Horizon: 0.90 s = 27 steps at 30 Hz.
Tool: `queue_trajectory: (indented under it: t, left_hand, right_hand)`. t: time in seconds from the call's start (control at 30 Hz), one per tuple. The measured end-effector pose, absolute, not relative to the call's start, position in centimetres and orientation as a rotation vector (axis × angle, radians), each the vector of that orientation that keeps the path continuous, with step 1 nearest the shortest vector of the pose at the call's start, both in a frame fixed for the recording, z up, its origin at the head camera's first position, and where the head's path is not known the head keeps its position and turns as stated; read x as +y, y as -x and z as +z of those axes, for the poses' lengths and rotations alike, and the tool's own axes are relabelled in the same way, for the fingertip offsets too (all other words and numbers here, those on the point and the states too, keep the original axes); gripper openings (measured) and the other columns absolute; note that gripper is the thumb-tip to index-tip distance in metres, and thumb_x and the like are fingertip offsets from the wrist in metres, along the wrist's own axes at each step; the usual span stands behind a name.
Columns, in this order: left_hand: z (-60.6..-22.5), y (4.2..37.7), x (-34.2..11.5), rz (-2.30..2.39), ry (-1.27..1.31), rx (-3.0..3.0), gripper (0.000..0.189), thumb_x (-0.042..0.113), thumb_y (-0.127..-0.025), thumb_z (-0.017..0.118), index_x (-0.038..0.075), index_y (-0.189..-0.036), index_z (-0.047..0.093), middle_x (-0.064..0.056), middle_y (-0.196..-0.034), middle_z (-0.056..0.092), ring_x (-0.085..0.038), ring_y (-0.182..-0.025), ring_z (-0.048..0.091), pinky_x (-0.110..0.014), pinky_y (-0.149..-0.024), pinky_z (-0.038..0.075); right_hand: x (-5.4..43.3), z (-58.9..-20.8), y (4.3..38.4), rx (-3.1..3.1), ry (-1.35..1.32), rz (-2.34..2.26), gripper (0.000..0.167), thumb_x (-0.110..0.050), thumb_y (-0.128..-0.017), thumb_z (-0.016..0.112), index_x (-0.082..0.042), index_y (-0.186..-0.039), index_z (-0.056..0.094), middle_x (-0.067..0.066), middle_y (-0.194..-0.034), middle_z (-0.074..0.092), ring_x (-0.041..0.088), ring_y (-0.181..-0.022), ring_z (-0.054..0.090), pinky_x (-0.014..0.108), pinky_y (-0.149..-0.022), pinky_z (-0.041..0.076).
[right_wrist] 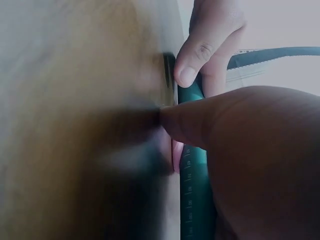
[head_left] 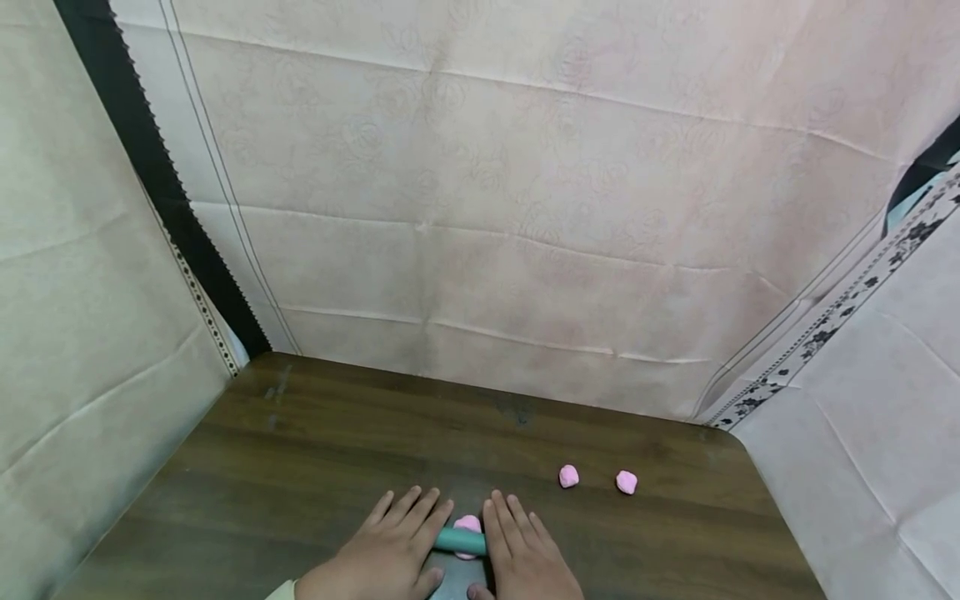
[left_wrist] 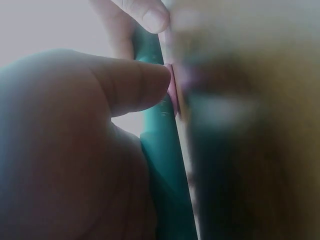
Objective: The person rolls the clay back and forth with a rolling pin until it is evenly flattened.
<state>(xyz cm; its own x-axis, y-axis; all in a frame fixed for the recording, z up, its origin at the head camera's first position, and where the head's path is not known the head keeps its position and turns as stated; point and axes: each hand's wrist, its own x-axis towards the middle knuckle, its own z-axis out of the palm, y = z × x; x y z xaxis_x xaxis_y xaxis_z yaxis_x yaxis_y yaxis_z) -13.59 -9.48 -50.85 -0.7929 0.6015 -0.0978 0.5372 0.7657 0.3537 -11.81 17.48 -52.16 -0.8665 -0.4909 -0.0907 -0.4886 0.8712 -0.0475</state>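
Observation:
A green rolling pin (head_left: 461, 541) lies crosswise over a piece of pink dough (head_left: 468, 523), which shows at the pin's far and near edges. My left hand (head_left: 386, 546) rests palm down on the pin's left part, its fingers straight and pointing away. On the right part my right hand (head_left: 527, 552) lies the same way. Under the dough is a grey board (head_left: 454, 577), mostly hidden between the hands. White scale marks run along the rolling pin (right_wrist: 188, 200) in the right wrist view. From the left wrist, the dough (left_wrist: 173, 90) looks thin below the pin.
Two small pink lumps (head_left: 568, 476) (head_left: 626, 482) sit farther back on the dark wooden table (head_left: 337, 433), right of the hands. Pale patterned cloth (head_left: 510, 208) hangs behind the table, with more cloth at both sides.

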Motion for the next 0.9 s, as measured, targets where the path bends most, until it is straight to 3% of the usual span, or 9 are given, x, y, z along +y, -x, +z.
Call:
queue_trajectory:
  t: [0.1,0.4,0.9]
  left_hand:
    - [-50.6,13.3,-9.5,0.461,-0.907,2.750,0.082,0.055,-0.113,0.060,0.012,-0.177,0.035,-0.014,-0.184,0.035,-0.045,-0.170,0.034,-0.077,-0.130,0.031]
    - [-49.8,13.3,-9.2,0.545,-0.869,2.745,0.076,0.057,-0.114,0.057,0.013,-0.174,0.042,-0.016,-0.182,0.038,-0.047,-0.169,0.033,-0.080,-0.130,0.026]
    - [-49.5,14.7,-8.7,0.600,-0.750,2.718,0.080,0.069,-0.115,0.046,0.016,-0.176,0.042,-0.012,-0.185,0.033,-0.042,-0.174,0.026,-0.078,-0.134,0.018]
  right_hand:
    - [17.5,-52.3,11.6,2.953,0.782,-0.039,0.102,-0.085,-0.109,0.025,-0.010,-0.178,0.032,0.010,-0.185,0.034,0.032,-0.170,0.038,0.056,-0.131,0.042]
    - [17.0,-51.4,12.1,2.945,0.739,-0.105,0.098,-0.079,-0.111,0.039,-0.008,-0.178,0.033,0.011,-0.185,0.034,0.033,-0.170,0.038,0.060,-0.133,0.040]
    - [16.9,-50.3,13.3,2.901,0.695,-0.330,0.096,-0.078,-0.114,0.026,-0.006,-0.177,0.033,0.012,-0.186,0.031,0.035,-0.173,0.032,0.066,-0.135,0.032]
